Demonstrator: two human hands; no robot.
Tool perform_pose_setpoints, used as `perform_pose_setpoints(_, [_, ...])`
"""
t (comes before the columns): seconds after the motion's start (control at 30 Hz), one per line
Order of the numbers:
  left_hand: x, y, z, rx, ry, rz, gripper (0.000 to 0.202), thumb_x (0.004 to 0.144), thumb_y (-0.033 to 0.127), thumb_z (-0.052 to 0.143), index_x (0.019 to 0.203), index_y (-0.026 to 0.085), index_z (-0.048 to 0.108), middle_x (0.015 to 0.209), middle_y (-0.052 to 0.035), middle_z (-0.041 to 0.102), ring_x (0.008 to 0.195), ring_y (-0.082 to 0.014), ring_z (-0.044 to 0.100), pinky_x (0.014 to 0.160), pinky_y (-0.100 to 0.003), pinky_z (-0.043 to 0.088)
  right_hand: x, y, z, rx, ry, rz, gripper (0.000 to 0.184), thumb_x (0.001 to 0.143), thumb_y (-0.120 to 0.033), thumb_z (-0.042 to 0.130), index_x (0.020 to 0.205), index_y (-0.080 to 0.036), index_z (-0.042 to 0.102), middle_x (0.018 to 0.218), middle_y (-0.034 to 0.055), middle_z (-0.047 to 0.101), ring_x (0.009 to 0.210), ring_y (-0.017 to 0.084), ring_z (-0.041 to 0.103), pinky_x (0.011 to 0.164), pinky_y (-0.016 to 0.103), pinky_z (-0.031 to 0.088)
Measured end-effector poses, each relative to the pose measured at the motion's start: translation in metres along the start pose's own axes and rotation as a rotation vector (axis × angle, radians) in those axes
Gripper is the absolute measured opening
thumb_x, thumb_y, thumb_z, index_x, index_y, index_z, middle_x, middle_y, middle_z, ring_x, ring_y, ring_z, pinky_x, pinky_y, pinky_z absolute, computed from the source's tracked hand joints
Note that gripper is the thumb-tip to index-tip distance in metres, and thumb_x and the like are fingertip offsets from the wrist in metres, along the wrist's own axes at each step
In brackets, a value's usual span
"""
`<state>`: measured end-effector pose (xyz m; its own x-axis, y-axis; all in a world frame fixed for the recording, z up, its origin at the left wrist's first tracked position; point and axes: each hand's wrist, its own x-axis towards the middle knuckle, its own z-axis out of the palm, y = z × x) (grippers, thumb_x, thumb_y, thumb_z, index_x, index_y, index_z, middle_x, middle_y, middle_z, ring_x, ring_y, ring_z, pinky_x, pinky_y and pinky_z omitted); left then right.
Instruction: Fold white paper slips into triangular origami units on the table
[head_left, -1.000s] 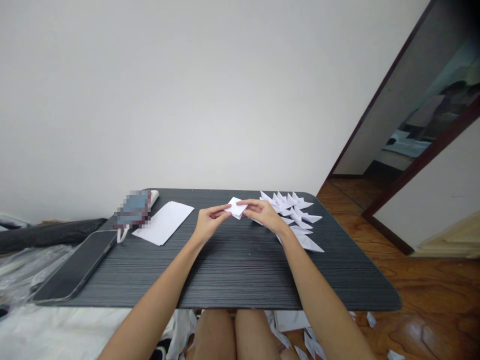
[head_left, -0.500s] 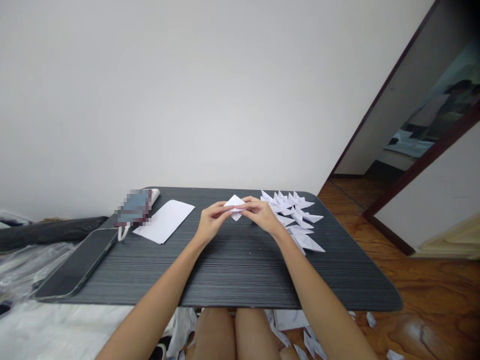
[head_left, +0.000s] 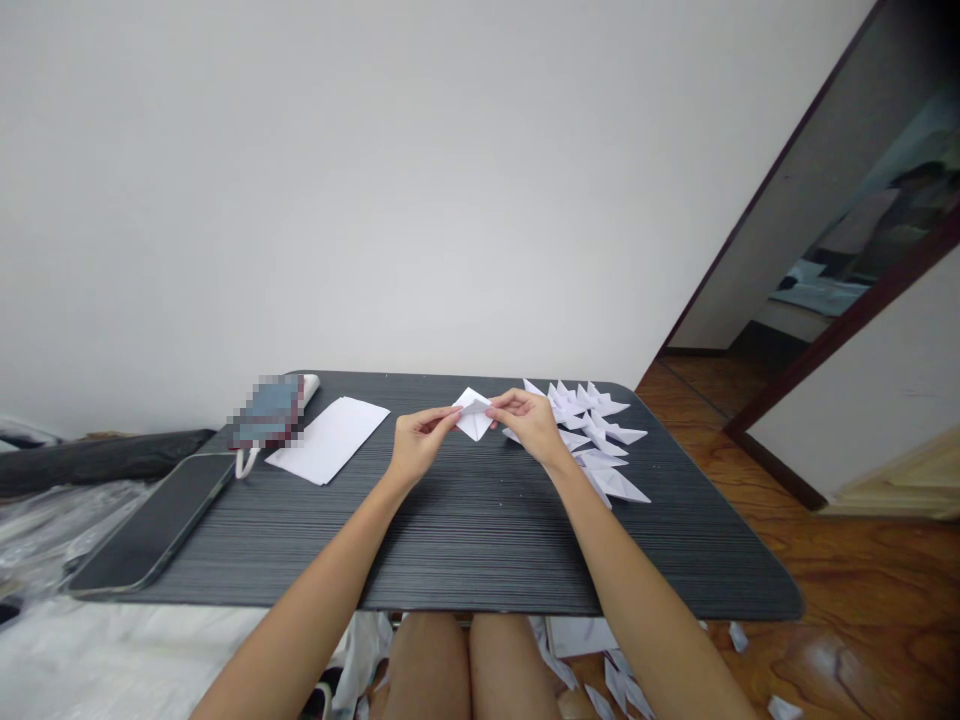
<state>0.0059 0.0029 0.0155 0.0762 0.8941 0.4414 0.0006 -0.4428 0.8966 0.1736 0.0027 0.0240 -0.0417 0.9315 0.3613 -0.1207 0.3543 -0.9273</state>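
Between my two hands is a small piece of folded white paper (head_left: 474, 422), diamond-shaped, with a crease line down its lower half. My left hand (head_left: 421, 440) pinches its left corner between thumb and fingers. On the other side, my right hand (head_left: 529, 424) pinches the right corner. The paper is held above the dark, striped table (head_left: 450, 540). Several folded paper boats (head_left: 592, 430) lie grouped just right of my right hand, which partly hides some of them. White paper sheets (head_left: 330, 440) lie flat to the left of my left hand.
A phone (head_left: 154, 525) lies at the table's left edge. Behind it is a blurred-out device (head_left: 270, 412) with a white cable (head_left: 244, 462). Folded paper pieces (head_left: 622, 685) are scattered on the wooden floor. A white wall (head_left: 450, 200) stands behind the table.
My fingers have shifted outward to the paper's side corners, and its upper part now looks more opened. The sheets and boats have stayed in place.
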Motion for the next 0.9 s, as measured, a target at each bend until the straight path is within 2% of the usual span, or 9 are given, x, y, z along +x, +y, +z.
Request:
perform_pose_setpoints(0.17, [0.0019, -0.0016, 0.0013, -0.093, 0.003, -0.053, 0.024, 0.063, 0.029, 0.063, 0.080, 0.012, 0.064, 0.077, -0.0062, 0.066, 0.068, -0.0172, 0.061, 0.065, -0.030, 0.052, -0.0017, -0.0035, 0.0005, -0.051, -0.012, -0.032, 0.017, 0.058, -0.025, 0.068, 0.061, -0.014, 0.055, 0.052, 0.0002, 0.059, 0.047, 0.010, 0.054, 0.048, 0.023, 0.042])
perform_pose_setpoints(0.3, [0.0036, -0.0030, 0.0015, -0.138, -0.004, -0.036, 0.017, 0.064, 0.026, 0.063, 0.072, 0.012, 0.058, 0.066, -0.0024, 0.064, 0.062, -0.0133, 0.060, 0.061, -0.025, 0.050, -0.0018, -0.0042, 0.0019, -0.073, -0.005, -0.026, 0.017, 0.060, -0.028, 0.065, 0.062, -0.014, 0.056, 0.062, 0.0020, 0.061, 0.054, 0.010, 0.055, 0.052, 0.024, 0.043])
perform_pose_setpoints(0.4, [0.0034, -0.0047, 0.0019, -0.137, -0.020, -0.024, 0.016, 0.065, 0.025, 0.062, 0.071, 0.011, 0.057, 0.073, -0.0042, 0.064, 0.068, -0.0134, 0.060, 0.066, -0.026, 0.048, -0.0009, -0.0024, 0.0031, -0.052, 0.021, -0.011, 0.019, 0.059, -0.028, 0.066, 0.060, -0.013, 0.054, 0.072, 0.0039, 0.062, 0.060, 0.011, 0.055, 0.057, 0.024, 0.044])
perform_pose_setpoints(0.6, [0.0017, -0.0048, 0.0043, -0.131, -0.021, -0.099, 0.018, 0.063, 0.027, 0.063, 0.067, 0.011, 0.055, 0.064, -0.0027, 0.061, 0.061, -0.0125, 0.059, 0.061, -0.025, 0.048, 0.0001, 0.0015, 0.0052, -0.008, 0.083, 0.017, 0.023, 0.057, -0.027, 0.067, 0.057, -0.014, 0.048, 0.072, 0.0044, 0.061, 0.059, 0.010, 0.054, 0.054, 0.024, 0.042])
perform_pose_setpoints(0.67, [0.0015, -0.0036, 0.0049, -0.166, -0.015, -0.123, 0.019, 0.063, 0.026, 0.063, 0.069, 0.011, 0.054, 0.063, -0.0018, 0.061, 0.060, -0.0117, 0.059, 0.060, -0.024, 0.049, 0.0003, 0.0025, 0.0059, 0.012, 0.083, 0.008, 0.024, 0.057, -0.026, 0.067, 0.056, -0.014, 0.046, 0.071, 0.0037, 0.060, 0.059, 0.010, 0.053, 0.054, 0.023, 0.042])
perform_pose_setpoints(0.8, [0.0017, -0.0015, 0.0045, -0.246, -0.032, -0.149, 0.030, 0.062, 0.023, 0.064, 0.088, 0.014, 0.052, 0.063, -0.0003, 0.063, 0.058, -0.0115, 0.060, 0.060, -0.025, 0.050, 0.0010, 0.0039, 0.0062, 0.045, 0.062, 0.019, 0.023, 0.056, -0.023, 0.068, 0.058, -0.014, 0.046, 0.068, 0.0016, 0.059, 0.059, 0.009, 0.053, 0.053, 0.022, 0.041])
perform_pose_setpoints(0.9, [0.0025, -0.0026, 0.0033, -0.203, -0.036, -0.150, 0.024, 0.062, 0.024, 0.063, 0.083, 0.012, 0.058, 0.066, -0.0026, 0.065, 0.061, -0.0134, 0.061, 0.061, -0.026, 0.050, 0.0017, 0.0043, 0.0039, 0.073, 0.035, 0.047, 0.022, 0.056, -0.022, 0.067, 0.071, -0.015, 0.053, 0.072, 0.0002, 0.058, 0.057, 0.008, 0.051, 0.051, 0.021, 0.038])
